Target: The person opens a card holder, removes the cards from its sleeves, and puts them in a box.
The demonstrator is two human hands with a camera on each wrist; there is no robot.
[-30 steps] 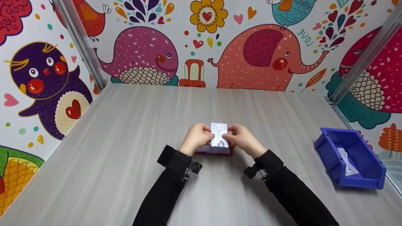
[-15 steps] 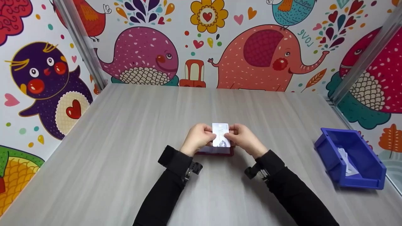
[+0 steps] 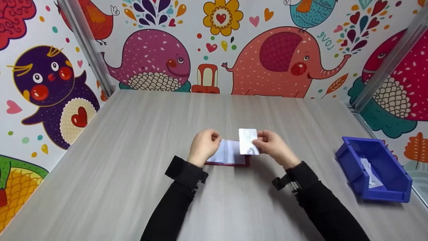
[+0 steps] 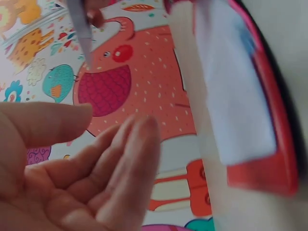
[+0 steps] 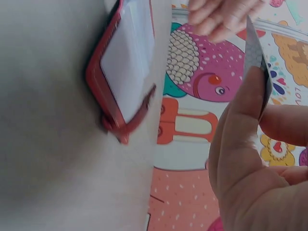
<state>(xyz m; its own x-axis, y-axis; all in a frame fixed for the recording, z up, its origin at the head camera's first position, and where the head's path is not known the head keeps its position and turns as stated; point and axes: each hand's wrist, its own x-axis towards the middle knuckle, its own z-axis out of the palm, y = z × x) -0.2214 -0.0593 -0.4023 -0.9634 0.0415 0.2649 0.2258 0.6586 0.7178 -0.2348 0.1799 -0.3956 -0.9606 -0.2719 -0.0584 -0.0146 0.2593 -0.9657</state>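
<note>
A whitish bank card [image 3: 248,142] stands upright in my right hand [image 3: 276,146], pinched at its right edge between thumb and fingers. The right wrist view has the card [image 5: 253,50] nearly edge-on, above the table. My left hand [image 3: 204,144] holds nothing; in the left wrist view its thumb and loosely bent fingers are apart. Beneath the hands lies a small red card holder [image 3: 230,153], spread open with clear-whitish sleeves inside. The card overlaps its right part in the head view. A red closing strap [image 5: 136,119] sticks up from the holder's end.
A blue plastic bin [image 3: 387,195] stands at the table's right side, with several white pieces [image 3: 370,174] inside. Printed cartoon walls [image 3: 220,50] enclose the back and sides of the grey wooden table [image 3: 133,150].
My left hand has let go of the card and drawn slightly left. The right hand has carried the card to the right, uncovering more of the card holder.
</note>
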